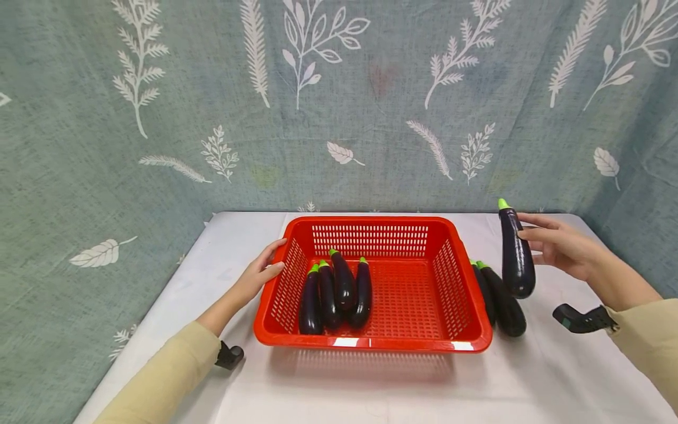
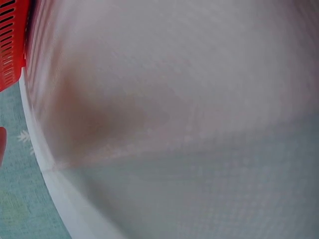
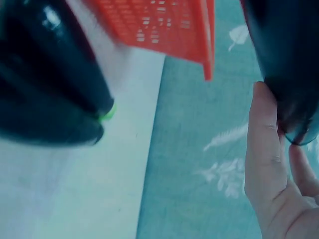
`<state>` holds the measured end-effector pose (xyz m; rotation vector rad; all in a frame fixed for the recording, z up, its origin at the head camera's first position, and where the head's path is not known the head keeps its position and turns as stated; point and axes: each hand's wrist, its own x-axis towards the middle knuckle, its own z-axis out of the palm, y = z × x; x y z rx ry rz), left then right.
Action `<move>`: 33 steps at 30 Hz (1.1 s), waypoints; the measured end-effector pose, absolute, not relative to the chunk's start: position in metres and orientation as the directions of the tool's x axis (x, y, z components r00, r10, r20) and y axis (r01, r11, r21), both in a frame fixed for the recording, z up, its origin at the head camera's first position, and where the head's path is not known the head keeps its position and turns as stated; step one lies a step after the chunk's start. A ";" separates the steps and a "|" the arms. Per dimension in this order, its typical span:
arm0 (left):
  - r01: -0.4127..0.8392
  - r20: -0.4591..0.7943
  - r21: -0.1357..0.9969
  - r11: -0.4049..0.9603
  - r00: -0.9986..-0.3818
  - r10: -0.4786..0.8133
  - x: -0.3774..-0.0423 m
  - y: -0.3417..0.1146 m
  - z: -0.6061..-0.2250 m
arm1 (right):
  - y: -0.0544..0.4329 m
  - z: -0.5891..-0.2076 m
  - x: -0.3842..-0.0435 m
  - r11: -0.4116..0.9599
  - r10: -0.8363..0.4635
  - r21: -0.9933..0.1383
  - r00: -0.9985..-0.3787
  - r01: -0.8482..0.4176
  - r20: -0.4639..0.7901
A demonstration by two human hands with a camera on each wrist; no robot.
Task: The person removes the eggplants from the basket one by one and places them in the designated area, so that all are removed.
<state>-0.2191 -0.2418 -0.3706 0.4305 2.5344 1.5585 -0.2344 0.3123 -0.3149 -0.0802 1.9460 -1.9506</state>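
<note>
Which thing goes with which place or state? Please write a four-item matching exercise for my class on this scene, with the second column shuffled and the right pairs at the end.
Column one
1. Left hand
2. Right hand
3. Red basket
4. Leaf-patterned cloth

Column two
A. Has four eggplants inside
B. Hangs behind the white table
C. Is at the basket's left rim
D. Holds one eggplant

Right pairs: 1-C, 2-D, 3-A, 4-B
</note>
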 end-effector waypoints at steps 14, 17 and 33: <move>0.183 0.049 0.895 0.405 -0.946 0.319 -0.229 -0.248 -0.387 | 0.354 -0.351 -0.228 -0.106 -0.321 -0.960 -0.922 0.261 -0.216; 0.183 0.050 0.898 0.400 -0.946 0.321 -0.235 -0.253 -0.396 | 0.358 -0.358 -0.228 -0.092 -0.300 -0.954 -0.921 0.286 -0.248; 0.193 0.056 0.893 0.408 -0.944 0.324 -0.238 -0.254 -0.399 | 0.368 -0.401 -0.224 0.000 -0.311 -0.937 -0.890 0.349 -0.332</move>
